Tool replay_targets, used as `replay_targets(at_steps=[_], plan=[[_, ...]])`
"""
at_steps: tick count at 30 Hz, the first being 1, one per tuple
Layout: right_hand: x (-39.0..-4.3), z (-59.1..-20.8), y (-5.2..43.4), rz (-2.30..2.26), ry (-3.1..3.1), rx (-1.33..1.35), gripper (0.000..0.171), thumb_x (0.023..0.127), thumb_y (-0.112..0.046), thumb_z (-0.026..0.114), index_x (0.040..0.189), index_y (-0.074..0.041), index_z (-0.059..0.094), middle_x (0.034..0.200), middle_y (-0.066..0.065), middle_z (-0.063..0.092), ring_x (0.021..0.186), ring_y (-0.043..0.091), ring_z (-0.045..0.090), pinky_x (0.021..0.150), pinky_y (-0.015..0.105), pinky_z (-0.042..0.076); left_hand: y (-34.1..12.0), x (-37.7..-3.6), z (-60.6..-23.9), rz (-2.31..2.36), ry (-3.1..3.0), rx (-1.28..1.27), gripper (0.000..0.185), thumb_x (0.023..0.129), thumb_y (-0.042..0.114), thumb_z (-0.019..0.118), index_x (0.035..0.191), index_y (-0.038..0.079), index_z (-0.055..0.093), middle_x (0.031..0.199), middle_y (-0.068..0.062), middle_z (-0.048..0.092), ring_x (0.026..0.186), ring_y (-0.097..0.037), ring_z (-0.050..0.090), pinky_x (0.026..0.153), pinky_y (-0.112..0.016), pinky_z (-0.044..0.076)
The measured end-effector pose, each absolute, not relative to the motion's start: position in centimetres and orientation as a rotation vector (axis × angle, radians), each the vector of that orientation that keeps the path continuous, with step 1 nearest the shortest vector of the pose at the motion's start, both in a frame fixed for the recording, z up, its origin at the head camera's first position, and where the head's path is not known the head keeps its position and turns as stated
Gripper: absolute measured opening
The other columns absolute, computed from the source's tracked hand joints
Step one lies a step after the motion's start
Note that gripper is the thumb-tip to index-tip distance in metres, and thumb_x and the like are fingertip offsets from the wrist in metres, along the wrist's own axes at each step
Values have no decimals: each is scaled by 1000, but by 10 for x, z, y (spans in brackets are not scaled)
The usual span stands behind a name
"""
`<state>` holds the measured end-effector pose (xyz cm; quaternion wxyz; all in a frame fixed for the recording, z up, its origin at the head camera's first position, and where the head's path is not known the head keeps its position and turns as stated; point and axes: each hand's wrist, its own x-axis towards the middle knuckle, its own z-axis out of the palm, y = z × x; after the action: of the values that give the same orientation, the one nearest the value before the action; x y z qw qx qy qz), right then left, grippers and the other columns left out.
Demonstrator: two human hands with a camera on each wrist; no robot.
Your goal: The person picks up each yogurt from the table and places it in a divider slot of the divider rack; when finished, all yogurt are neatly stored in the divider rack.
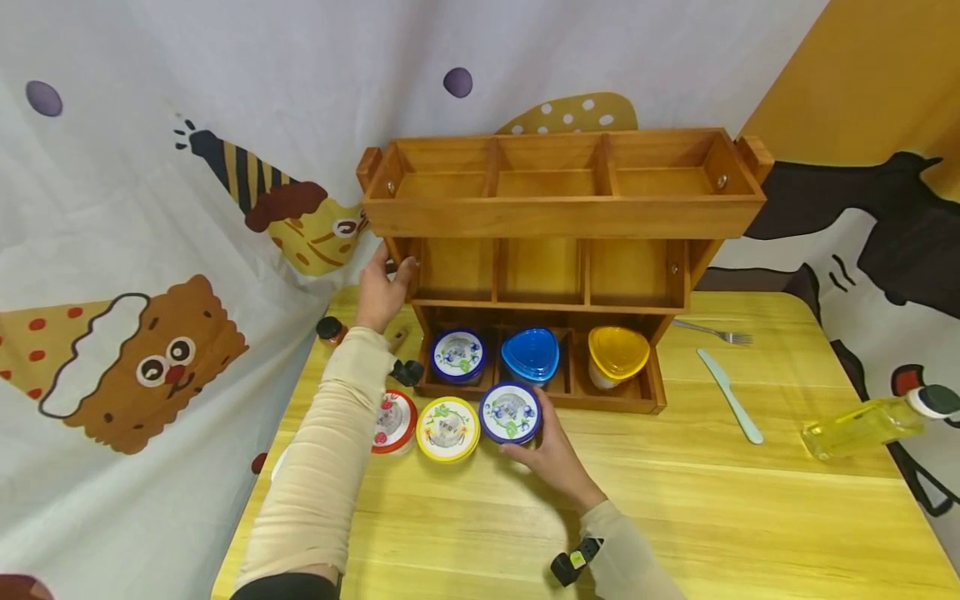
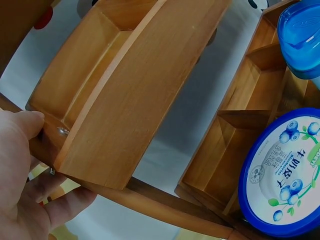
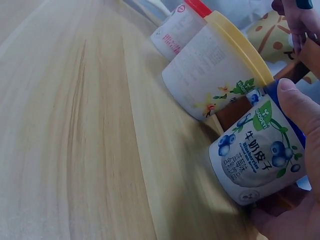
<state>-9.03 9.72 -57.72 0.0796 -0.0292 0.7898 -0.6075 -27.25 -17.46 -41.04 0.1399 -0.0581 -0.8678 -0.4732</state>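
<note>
Wooden table (image 1: 675, 500) | rack (image 1: 562, 208) bottom: three tubs (contents unseen) | right hand (image 1: 551, 454) holds blue-lidded tub (image 1: 510, 412)

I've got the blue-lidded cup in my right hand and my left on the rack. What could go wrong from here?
1. The blue-lidded cup stands right beside the yellow-lidded cup; lifting it could nudge that one.
2. The rack's bottom tier looks full, so it may need a higher shelf.
3. Only the left hand steadies the tall rack.
</note>
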Motion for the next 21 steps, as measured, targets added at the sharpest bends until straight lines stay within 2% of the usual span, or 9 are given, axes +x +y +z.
replay_targets(at_steps=[5, 12, 21], plan=[[-90, -576, 97, -1806, 2378, -65, 110, 74, -27, 88, 156, -24, 16, 159, 12, 29, 145, 34, 32, 121, 55, 21, -174, -272, -409, -1376, -2509, -169, 35, 101, 21, 56, 133, 8, 53, 133, -17, 61, 116, -36, 63, 94, -48, 55], [-88, -573, 97, -1813, 2386, -31, 106, 74, -29, 88, 154, -22, 19, 154, 15, 36, 142, 36, 37, 118, 58, 26, -173, -272, -409, -1394, -2508, -169, 34, 101, 20, 55, 132, 7, 53, 132, -18, 61, 115, -36, 63, 93, -48, 55], [-77, -567, 104, -1884, 2388, -14, 103, 74, -24, 88, 153, -19, 21, 153, 14, 37, 140, 34, 40, 118, 51, 30, -174, -271, -409, -1389, -2508, -168, 34, 101, 21, 55, 133, 7, 53, 132, -17, 60, 116, -36, 62, 93, -48, 55]])
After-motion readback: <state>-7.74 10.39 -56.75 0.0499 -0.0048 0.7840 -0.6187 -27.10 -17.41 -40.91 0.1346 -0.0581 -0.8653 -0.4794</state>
